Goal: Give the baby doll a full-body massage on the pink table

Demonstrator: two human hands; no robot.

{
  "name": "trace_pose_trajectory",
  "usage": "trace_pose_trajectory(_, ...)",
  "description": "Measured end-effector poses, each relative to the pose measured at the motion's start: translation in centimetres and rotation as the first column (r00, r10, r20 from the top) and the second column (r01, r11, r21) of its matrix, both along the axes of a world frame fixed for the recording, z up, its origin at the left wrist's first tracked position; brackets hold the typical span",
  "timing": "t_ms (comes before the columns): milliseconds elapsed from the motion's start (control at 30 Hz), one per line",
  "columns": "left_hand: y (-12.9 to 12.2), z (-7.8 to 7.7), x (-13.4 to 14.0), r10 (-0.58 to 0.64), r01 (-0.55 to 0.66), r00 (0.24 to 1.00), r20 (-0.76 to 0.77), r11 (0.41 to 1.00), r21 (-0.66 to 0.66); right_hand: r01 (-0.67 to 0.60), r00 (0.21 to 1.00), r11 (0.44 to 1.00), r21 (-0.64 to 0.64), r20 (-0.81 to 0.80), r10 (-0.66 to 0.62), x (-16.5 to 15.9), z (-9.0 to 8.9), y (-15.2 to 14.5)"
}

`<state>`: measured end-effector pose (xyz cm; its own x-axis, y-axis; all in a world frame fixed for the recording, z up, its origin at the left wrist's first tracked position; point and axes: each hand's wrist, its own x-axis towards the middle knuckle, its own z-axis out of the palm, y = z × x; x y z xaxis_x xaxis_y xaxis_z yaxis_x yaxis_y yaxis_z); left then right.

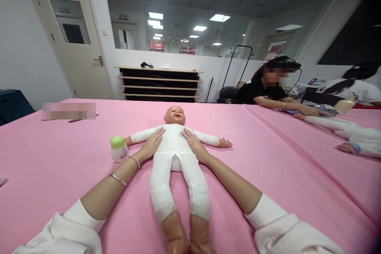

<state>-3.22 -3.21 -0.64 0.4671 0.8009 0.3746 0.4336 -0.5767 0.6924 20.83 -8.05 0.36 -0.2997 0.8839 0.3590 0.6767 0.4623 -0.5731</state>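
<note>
A baby doll (175,143) with a white cloth body lies on its back on the pink-covered table (119,214), head away from me and arms spread out. My left hand (151,143) rests flat along the left side of its chest, fingers stretched out. On the opposite side, my right hand (195,145) lies against the chest in the same way, its fingers extended. Neither hand grips anything. Beside the doll's hand on the left stands a white jar (119,151) with a green lid, close to my left wrist.
A pen (77,119) lies at the far left near a blurred-out patch. On the right, a person (269,83) in black leans over another doll (336,127). Behind the table are a low shelf (160,83) and a folding trolley (238,67).
</note>
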Motion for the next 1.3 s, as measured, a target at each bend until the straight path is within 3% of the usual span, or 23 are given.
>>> trace_pose_trajectory(167,0.3,-0.5,0.1,-0.007,0.007,1.000,-0.010,1.000,0.016,-0.001,1.000,0.999,-0.043,-0.018,0.000,-0.4,0.5,-0.5)
trace_pose_trajectory(333,0.4,-0.5,0.2,-0.015,0.017,0.997,-0.074,0.999,0.027,-0.076,0.997,0.993,-0.093,-0.014,0.075,-1.6,2.1,-2.6)
trace_pose_trajectory(567,0.3,-0.3,0.5,0.000,0.001,0.994,-0.106,1.000,0.014,-0.293,0.927,0.956,-0.028,0.236,0.292,-3.9,3.3,-8.2)
trace_pose_trajectory(733,0.7,-0.8,0.5,-0.004,0.007,0.997,-0.080,0.999,0.037,-0.531,0.757,0.845,-0.056,0.418,0.503,-5.6,3.8,-12.4)
trace_pose_trajectory(900,0.9,-1.0,0.3,-0.016,0.016,0.998,-0.061,1.000,0.004,-0.682,0.654,0.731,-0.026,0.424,0.626,-7.1,4.0,-14.2)
trace_pose_trajectory(1000,0.9,-0.9,0.3,-0.014,0.014,0.999,-0.051,1.000,-0.009,-0.709,0.668,0.701,0.075,0.391,0.633,-7.5,2.9,-14.0)
trace_pose_trajectory(1133,0.6,-0.6,0.3,0.001,-0.001,1.000,0.014,1.000,-0.018,-0.670,0.735,0.710,0.215,0.322,0.596,-7.5,1.1,-13.6)
trace_pose_trajectory(1300,-0.5,0.9,0.1,0.032,0.031,0.952,0.305,0.979,-0.200,-0.650,0.747,0.725,0.228,0.369,0.553,-7.4,0.7,-13.4)
